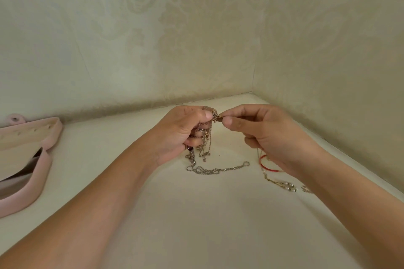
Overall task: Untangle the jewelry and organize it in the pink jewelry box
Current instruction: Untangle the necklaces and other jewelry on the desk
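A tangle of thin gold and silver chains (pixel 206 137) hangs between my two hands above the white surface. My left hand (pixel 185 129) grips the bunch, and a dark red stone (pixel 189 148) dangles below its fingers. My right hand (pixel 258 131) pinches a small knot at the top of the tangle. A silver chain (pixel 216 170) trails from the bunch onto the surface. The open pink jewelry box (pixel 32 190) lies at the far left, partly out of frame.
A red cord bracelet (pixel 265 166) and a beaded chain (pixel 282 184) lie on the surface under my right forearm. Patterned cream walls (pixel 196 39) meet in a corner just behind my hands.
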A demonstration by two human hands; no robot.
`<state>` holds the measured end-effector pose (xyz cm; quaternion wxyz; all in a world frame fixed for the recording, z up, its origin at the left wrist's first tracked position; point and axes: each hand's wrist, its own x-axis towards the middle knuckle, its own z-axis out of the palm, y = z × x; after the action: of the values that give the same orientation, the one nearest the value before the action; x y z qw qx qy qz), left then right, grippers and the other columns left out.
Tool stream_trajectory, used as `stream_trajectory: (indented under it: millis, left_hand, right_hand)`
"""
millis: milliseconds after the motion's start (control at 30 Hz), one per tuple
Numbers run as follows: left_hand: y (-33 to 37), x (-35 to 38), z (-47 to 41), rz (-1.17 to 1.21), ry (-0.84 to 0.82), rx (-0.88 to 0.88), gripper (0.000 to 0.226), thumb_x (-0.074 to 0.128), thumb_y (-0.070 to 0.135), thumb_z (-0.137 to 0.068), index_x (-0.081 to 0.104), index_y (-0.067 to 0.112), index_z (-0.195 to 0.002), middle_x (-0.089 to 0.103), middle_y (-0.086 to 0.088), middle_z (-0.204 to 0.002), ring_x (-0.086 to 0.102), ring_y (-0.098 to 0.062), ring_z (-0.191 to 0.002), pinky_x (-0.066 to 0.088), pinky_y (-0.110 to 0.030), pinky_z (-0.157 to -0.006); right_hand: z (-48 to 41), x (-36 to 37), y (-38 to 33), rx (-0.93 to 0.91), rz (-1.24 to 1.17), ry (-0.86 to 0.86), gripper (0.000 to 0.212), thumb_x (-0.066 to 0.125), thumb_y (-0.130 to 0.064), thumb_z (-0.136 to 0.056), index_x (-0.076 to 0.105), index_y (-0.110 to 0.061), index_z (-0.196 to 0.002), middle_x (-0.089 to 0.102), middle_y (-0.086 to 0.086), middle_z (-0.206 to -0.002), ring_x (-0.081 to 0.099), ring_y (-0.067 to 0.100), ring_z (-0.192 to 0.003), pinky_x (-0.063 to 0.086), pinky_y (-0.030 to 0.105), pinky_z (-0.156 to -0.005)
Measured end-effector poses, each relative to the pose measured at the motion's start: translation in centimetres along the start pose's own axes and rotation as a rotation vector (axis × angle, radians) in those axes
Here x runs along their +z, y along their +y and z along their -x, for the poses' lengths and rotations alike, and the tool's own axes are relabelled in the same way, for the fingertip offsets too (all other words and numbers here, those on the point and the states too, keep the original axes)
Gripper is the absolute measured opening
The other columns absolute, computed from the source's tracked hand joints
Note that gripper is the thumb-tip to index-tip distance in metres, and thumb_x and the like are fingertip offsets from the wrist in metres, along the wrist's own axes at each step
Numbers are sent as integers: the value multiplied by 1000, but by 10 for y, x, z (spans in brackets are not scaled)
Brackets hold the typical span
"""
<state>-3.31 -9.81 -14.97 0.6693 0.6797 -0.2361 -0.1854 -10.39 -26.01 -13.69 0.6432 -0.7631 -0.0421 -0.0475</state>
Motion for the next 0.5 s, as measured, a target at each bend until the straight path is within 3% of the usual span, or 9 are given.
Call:
stream_trajectory:
  millis: [133, 267, 400, 500]
  left_hand:
    - [0, 1, 1, 79, -61, -63, 6, 50, 17, -71, 47, 14, -66, 34, 9, -53, 28, -3, -42, 20, -13, -35]
    - [0, 2, 2, 146, -150, -66, 16, 39, 21, -70, 48, 10, -75, 37, 6, -57, 26, -4, -47, 15, -18, -41]
    - [0, 4, 4, 202, -169, -61, 24, 37, 21, -70, 54, 5, -78, 39, 4, -57, 27, -6, -50, 15, -20, -43]
    - [3, 2, 4, 200, -165, -57, 24, 40, 23, -71, 53, 6, -83, 39, 5, -58, 28, -5, -50, 16, -20, -43]
  right_hand:
    - [4, 3, -9, -91, 86, 64, 3, 72, -11, -79, 72, -12, -82, 47, -18, -40, 43, 0, -33, 31, 7, -39]
    - [5, 7, -6, -148, 103, 98, 6, 76, -12, -75, 74, -18, -75, 49, -14, -50, 29, 4, -34, 22, 8, -39]
    - [6, 9, -7, -167, 102, 84, 5, 75, -11, -77, 73, -16, -76, 43, -15, -43, 26, 4, -34, 20, 8, -38]
    - [5, 9, -7, -187, 96, 110, 9, 74, -12, -78, 72, -19, -73, 42, -14, -48, 26, 4, -36, 21, 9, -38]
